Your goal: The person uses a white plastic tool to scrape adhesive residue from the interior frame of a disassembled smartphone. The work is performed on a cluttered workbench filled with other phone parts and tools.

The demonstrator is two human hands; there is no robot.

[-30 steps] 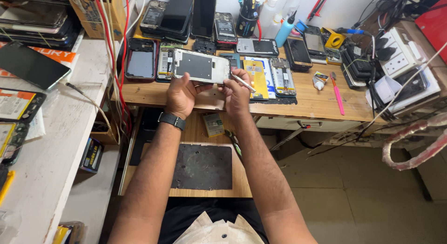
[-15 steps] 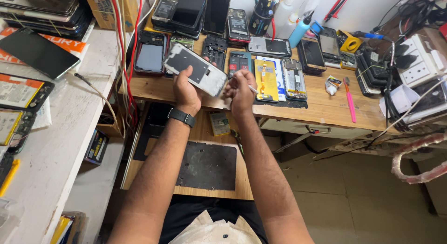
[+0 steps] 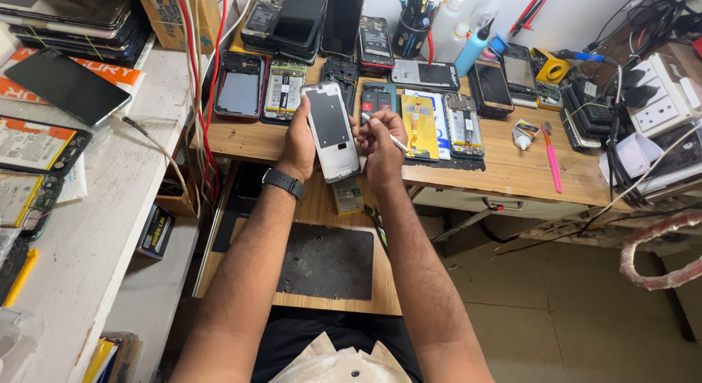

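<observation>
Change: the phone frame [image 3: 331,130] now stands nearly upright along its length in the left hand [image 3: 301,138]; a second ago it lay crosswise, so its dark inner face is turned toward the tool.
Left hand grip: closed around the frame's left edge, thumb on the near face, a black wristwatch [image 3: 282,182] on the wrist.
Right hand grip: the right hand [image 3: 380,145] pinches a thin white tool [image 3: 387,136], its tip just beside the frame's upper right edge.
Where the frame is: held in the air over the front edge of the wooden desk [image 3: 504,167], above the pull-out shelf with the dark work mat [image 3: 329,260].
Frame's look: silver-white rim, dark rectangular panel, a small opening near the top; finer detail too small to tell.
Around: opened phones and a yellow part tray [image 3: 420,127] on the desk, a pink tool [image 3: 552,163] to the right.
</observation>
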